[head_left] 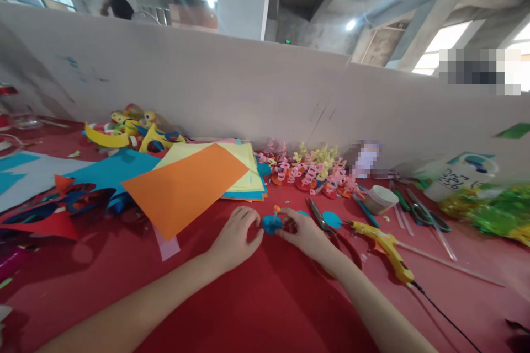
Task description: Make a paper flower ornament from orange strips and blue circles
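Clock centred on the blue disc, twelve toward the white partition. Disc sits low over the red table, between the two hands; whether it rests on the surface, cannot tell. Small orange piece stands up at its far edge, near one o'clock.

Left hand at nine: fingers curled, thumb and forefinger ending just beside the disc; contact cannot be told. Right hand at three to four: appears to pinch the disc's near right edge, thumb over it; the other fingers curl partly out of sight.

Nearby: orange sheet at ten, overlapping a paper stack at eleven. Pink and yellow curled pieces crowd at one. Scissors and a spare blue disc near three; yellow glue gun farther out, just past three, nozzle toward the hands.

Step in hand, by my reading: steadying or seating the orange piece on its disc. Next move seems to call for a light, level grip at the rim, keeping fingertips off the upright piece so it doesn't tip.
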The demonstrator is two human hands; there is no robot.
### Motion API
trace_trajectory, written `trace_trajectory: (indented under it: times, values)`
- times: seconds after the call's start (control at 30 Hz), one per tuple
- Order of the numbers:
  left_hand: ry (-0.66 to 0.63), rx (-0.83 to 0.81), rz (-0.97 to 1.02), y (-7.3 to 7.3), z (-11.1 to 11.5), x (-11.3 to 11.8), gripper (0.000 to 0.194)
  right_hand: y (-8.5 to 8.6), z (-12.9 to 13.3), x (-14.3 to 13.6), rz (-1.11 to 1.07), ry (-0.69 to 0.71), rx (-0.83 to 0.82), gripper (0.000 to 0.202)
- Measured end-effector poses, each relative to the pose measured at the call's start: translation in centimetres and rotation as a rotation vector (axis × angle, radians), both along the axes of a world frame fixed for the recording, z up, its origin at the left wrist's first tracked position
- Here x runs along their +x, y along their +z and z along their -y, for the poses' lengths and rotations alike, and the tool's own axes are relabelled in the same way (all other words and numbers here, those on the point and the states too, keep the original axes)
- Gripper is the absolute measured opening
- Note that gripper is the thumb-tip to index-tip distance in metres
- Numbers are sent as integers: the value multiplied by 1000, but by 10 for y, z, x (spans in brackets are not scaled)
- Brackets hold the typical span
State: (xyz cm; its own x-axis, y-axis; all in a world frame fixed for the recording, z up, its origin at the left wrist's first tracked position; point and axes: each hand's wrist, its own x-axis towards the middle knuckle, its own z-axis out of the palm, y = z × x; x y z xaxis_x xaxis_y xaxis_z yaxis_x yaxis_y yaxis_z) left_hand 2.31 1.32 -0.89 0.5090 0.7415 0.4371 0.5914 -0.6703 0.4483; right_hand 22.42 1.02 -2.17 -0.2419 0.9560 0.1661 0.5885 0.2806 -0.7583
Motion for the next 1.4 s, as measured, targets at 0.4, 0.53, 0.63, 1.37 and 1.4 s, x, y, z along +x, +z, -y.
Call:
trace_trajectory:
  times: [0.4, 0.53, 0.63, 1.37, 1.4]
  values:
    - [357, 281, -445, 11, -44, -106, 32, -7, -22, -11, 11, -151, 238, 22]
    - [383, 263, -493, 7, -40, -112, 32, -1, -51, -2, 78, -303, 225, 30]
    - [386, 231, -533, 11, -36, -108, 28, -2, -67, 0, 119, -325, 209, 26]
    - [78, 132, -526, 11, 42, -123, 45, 4, -18, 9, 310, -443, 106, 13]
    - [57, 127, -529, 2, 49, -122, 48, 9, -7, 7, 409, -457, 128, 11]
